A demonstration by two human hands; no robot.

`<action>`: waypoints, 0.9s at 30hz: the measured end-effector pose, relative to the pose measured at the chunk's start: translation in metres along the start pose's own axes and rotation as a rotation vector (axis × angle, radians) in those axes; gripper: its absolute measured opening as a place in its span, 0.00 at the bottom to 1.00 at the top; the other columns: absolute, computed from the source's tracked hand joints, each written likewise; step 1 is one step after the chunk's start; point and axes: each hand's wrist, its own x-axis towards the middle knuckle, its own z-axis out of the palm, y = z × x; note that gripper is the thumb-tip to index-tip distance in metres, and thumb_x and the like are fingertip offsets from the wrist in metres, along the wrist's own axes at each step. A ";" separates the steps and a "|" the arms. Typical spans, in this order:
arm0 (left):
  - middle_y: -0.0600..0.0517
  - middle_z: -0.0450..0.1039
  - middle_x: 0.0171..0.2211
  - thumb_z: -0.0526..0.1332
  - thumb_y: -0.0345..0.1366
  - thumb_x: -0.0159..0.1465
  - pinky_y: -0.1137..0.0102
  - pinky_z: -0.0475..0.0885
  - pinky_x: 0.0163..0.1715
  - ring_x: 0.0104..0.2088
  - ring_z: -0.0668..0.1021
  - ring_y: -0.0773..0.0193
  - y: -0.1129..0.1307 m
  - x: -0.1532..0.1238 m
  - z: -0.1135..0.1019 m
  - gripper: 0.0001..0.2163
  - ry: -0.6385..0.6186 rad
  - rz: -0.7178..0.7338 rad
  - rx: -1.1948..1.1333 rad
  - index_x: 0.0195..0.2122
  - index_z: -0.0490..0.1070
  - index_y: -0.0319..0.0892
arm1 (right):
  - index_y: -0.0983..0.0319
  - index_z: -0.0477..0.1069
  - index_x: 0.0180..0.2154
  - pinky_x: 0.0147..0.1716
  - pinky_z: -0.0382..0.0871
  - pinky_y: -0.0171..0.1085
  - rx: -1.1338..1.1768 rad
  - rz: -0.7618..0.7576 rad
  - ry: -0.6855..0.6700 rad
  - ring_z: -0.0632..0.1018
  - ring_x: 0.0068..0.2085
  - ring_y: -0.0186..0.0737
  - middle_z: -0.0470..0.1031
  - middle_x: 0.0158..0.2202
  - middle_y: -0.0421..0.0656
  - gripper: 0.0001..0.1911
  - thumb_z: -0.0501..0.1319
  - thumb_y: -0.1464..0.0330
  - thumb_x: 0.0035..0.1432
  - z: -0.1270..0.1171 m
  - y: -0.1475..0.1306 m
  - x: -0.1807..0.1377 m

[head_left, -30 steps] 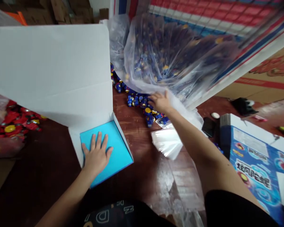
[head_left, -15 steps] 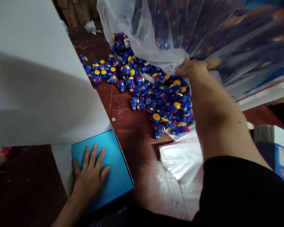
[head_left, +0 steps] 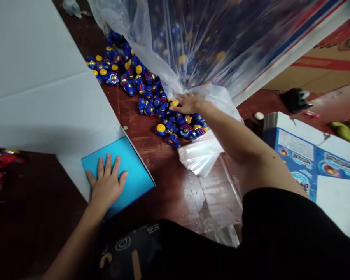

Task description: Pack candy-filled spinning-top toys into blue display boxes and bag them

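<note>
My left hand point(head_left: 106, 182) lies flat with spread fingers on the light blue flap point(head_left: 135, 171) of a large white cardboard box point(head_left: 46, 77), holding nothing. My right hand point(head_left: 188, 103) reaches forward onto a pile of small blue and yellow toys point(head_left: 146, 89) spilled on the brown table point(head_left: 169, 186). Its fingers are together and curled down at the pile's edge, right under the mouth of a big clear plastic bag point(head_left: 207, 39) with more of these toys inside. What the fingers hold is hidden.
A stack of small clear bags point(head_left: 201, 155) lies just below the toy pile. A blue printed carton point(head_left: 303, 159) lies at the right, a black object point(head_left: 294, 99) behind it. Red toys point(head_left: 0, 163) sit at the far left.
My right hand has let go of the raised bag edge and dropped onto the toy pile. The view swung back right and lower. My left hand stays flat on the blue flap.
</note>
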 end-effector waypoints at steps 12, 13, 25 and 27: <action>0.47 0.42 0.82 0.55 0.55 0.78 0.25 0.45 0.75 0.82 0.47 0.35 0.030 0.024 0.007 0.33 0.088 0.186 -0.282 0.80 0.56 0.51 | 0.36 0.58 0.76 0.76 0.55 0.67 0.286 -0.461 0.680 0.63 0.77 0.62 0.65 0.75 0.47 0.36 0.63 0.52 0.71 0.034 -0.109 -0.186; 0.46 0.46 0.82 0.57 0.54 0.77 0.25 0.49 0.75 0.81 0.50 0.34 0.034 0.029 0.006 0.32 0.112 0.223 -0.296 0.79 0.59 0.49 | 0.35 0.56 0.77 0.75 0.59 0.68 0.326 -0.545 0.674 0.64 0.76 0.63 0.65 0.75 0.47 0.38 0.64 0.53 0.70 0.043 -0.129 -0.188; 0.34 0.73 0.65 0.49 0.29 0.80 0.61 0.65 0.71 0.66 0.74 0.54 -0.235 0.130 -0.104 0.19 0.528 -0.220 -0.359 0.65 0.71 0.27 | 0.62 0.72 0.65 0.62 0.74 0.71 0.285 -0.498 0.469 0.75 0.66 0.70 0.72 0.66 0.61 0.32 0.50 0.47 0.76 0.149 -0.200 -0.157; 0.29 0.73 0.62 0.49 0.26 0.79 0.55 0.65 0.71 0.64 0.75 0.50 -0.289 0.171 -0.127 0.18 0.527 -0.254 -0.342 0.63 0.71 0.24 | 0.59 0.72 0.65 0.62 0.72 0.73 0.285 -0.478 0.479 0.76 0.65 0.71 0.71 0.67 0.61 0.31 0.51 0.47 0.75 0.160 -0.207 -0.154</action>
